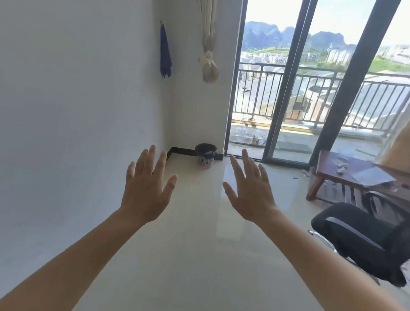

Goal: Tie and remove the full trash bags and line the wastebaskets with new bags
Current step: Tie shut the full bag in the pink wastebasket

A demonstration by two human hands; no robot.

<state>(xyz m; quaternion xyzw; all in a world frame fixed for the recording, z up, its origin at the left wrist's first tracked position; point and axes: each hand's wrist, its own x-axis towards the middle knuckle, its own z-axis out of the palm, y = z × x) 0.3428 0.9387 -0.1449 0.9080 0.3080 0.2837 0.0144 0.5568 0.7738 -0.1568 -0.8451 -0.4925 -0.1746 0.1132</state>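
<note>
Head view: both arms stretched forward over the floor, left hand and right hand palm-down, fingers spread wide, each grip fully open and holding nothing

Wastebasket far ahead in the corner, standing on the floor against the dark baseboard, just left of the sliding glass door; pink perforated wall, lined with a dark trash bag folded over the rim. Contents not readable from here

Likely step: the approach, nothing yet tied or lifted. Next move calls for walking up to the wastebasket, crouching, then gathering the bag's rim with both hands to draw it shut for a knot. No fresh bag visible anywhere, so a source for liners remains to be found

Floor pale, glossy, tiled, bare between hands and wastebasket, reflecting door light. White wall left of the wastebasket, a blue cloth hanging above it, a knotted cream curtain higher up. Well right of the wastebasket, a low wooden counter with papers; nearer, a black office chair
</note>
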